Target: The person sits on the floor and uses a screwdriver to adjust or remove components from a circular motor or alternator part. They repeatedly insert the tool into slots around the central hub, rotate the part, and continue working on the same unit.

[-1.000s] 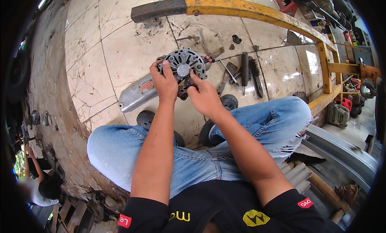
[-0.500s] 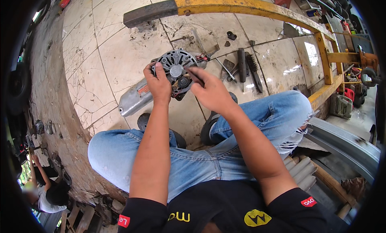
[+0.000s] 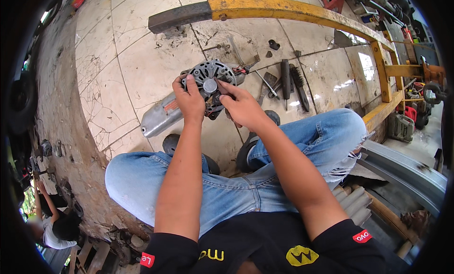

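An alternator (image 3: 204, 70) with a round, slotted grey metal housing is held up in front of me, over a silver metal cylinder (image 3: 158, 119) lying on the tiles. My left hand (image 3: 191, 100) grips its left edge, thumb on top of the face and fingers curled underneath. My right hand (image 3: 242, 106) is closed in a pinch around a small, dark, slim piece whose kind I cannot make out. The tip of that piece reaches the housing's face, just right of the central hub. Loose wires show at the alternator's lower part, partly covered by my hands.
Right of the alternator lie a black-handled screwdriver (image 3: 285, 78), a wire brush (image 3: 298, 85) and a thin metal rod (image 3: 266, 83). A yellow steel frame (image 3: 283, 8) arches across the far side and down the right. A co-worker (image 3: 59, 229) is at the far lower left.
My right hand has shifted slightly left and down, the dark piece now closer to the hub. The alternator has moved a little with my left hand, which keeps its grip.
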The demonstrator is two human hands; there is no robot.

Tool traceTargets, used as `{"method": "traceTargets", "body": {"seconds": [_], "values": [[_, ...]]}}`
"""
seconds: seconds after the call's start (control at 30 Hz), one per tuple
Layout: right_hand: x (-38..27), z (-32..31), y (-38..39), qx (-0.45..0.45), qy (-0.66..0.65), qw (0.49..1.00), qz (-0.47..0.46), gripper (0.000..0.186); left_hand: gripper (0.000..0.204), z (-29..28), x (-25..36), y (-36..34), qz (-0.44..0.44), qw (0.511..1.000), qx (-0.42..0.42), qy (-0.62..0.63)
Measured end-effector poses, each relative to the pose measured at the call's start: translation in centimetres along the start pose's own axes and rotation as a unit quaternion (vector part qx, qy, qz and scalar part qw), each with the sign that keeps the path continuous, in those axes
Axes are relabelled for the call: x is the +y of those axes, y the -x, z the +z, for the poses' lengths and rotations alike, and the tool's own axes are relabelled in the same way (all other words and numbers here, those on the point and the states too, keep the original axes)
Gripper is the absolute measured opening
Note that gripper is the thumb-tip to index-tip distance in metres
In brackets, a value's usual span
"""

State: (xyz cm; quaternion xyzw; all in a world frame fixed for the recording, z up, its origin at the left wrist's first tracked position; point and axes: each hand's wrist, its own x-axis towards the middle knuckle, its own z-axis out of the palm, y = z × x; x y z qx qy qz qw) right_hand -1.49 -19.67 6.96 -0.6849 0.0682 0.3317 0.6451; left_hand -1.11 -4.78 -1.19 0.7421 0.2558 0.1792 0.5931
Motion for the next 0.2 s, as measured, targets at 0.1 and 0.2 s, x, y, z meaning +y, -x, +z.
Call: {"method": "traceTargets", "body": {"seconds": [0.1, 0.2], "values": [[0.7, 0.6, -1.0, 0.025, -0.019, 0.999, -0.013, 0.052, 0.032, 0.0, -0.2, 0.0, -0.002, 1.0, 0.006, -0.005], [0.3, 0.2, -1.9, 0.009, -0.026, 0.999, 0.024, 0.053, 0.034, 0.0, 0.0, 0.1, -0.021, 1.0, 0.012, 0.013]]}}
